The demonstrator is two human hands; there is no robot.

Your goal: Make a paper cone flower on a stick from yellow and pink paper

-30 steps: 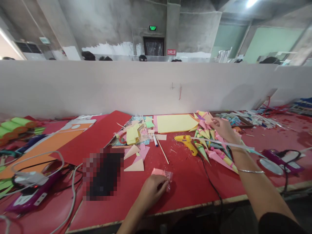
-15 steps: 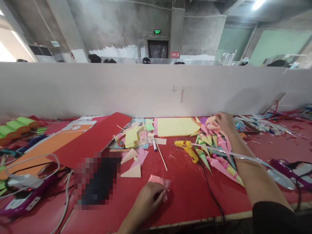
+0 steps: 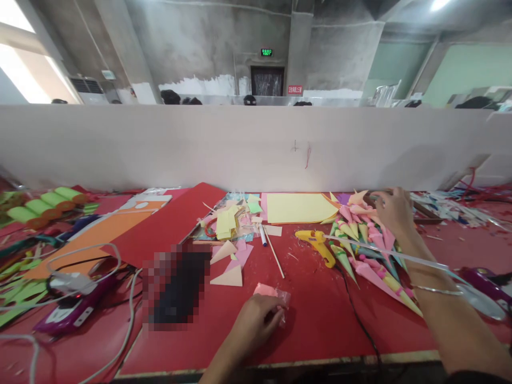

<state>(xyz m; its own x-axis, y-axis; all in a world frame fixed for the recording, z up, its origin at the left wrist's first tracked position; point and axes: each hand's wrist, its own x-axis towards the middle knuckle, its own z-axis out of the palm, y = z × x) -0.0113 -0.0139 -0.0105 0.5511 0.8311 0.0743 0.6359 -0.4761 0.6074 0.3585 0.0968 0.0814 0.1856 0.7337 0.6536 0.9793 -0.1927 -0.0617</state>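
Note:
My left hand (image 3: 256, 322) rests near the table's front, its bent fingers closed on a small clear packet (image 3: 283, 300) with pink material (image 3: 265, 289) in it. At the back right, my right hand (image 3: 394, 208) is over the far end of a pile of pink, yellow and green paper cones (image 3: 376, 234). Its fingers are curled; whether anything is between them is too small to tell. A yellow glue gun (image 3: 318, 244) lies left of the cones, and a long clear glue stick (image 3: 384, 249) runs from it across to my right forearm.
Paper scraps (image 3: 228, 221), a marker (image 3: 263, 234), a thin stick (image 3: 275, 253) and yellow sheets (image 3: 298, 208) lie mid-table. Red card (image 3: 172, 224), a pixelated dark object (image 3: 180, 288) and a purple power strip (image 3: 76, 304) with cables are leftward. A white partition (image 3: 224, 149) stands behind.
The view has turned slightly left. My right hand has shifted a little rightward at the cone pile's far end, its fingers still curled. My left hand remains on the packet.

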